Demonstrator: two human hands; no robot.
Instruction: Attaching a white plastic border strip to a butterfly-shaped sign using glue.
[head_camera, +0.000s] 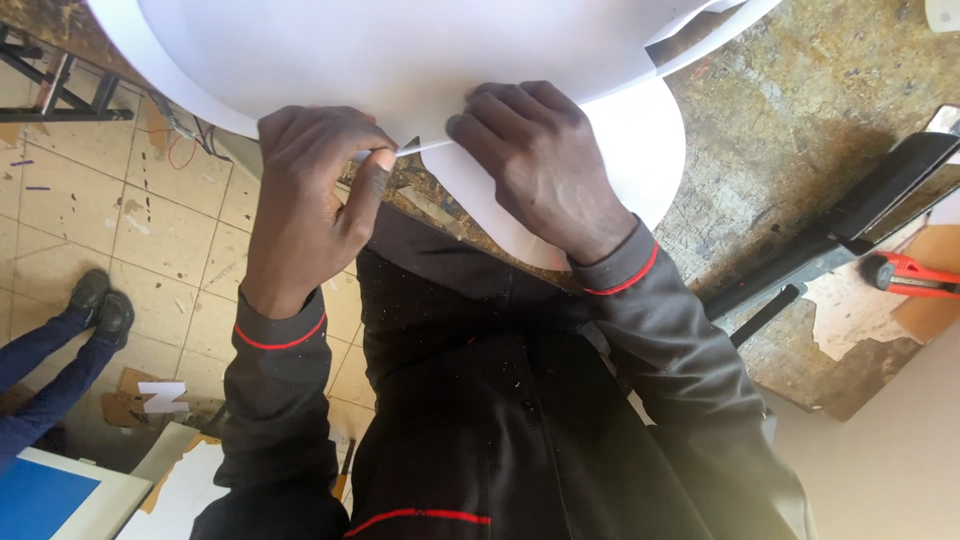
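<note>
Nearest the camera is the person's own dark jacket with thin red piping (480, 420), filling the bottom middle, both sleeves running up toward 12 o'clock. The left hand (310, 200) is curled tight, thumb and forefinger pinched together on the thin edge of a big curved white plastic sheet (400, 50), right where that edge dips at the middle of the view. Just to its 3 o'clock, nearly touching, the right hand (535, 165) lies knuckles-up with fingers bent and pressed on the same sheet's edge; looks clamped on it, though the fingertips tuck under so I can't see the pads. A second rounded white panel (640, 140) sits beneath the right hand, its curved rim sweeping down to about 5 o'clock of that hand. All this rests at the near edge of a worn, paint-stained chipboard worktable (800, 130), which runs off to 2 o'clock with a fair bit of bare surface there. At 3 o'clock, well apart from the hands, a long black metal bar (850, 215) lies diagonally, and just past it a red utility knife (905, 275) by the table's ragged edge. Over at 9 o'clock the tiled floor (150, 220) is open, with someone else's blue-trousered legs and dark shoes (95, 300) at the far left, and cardboard scraps (140, 400) at 7 o'clock.
</note>
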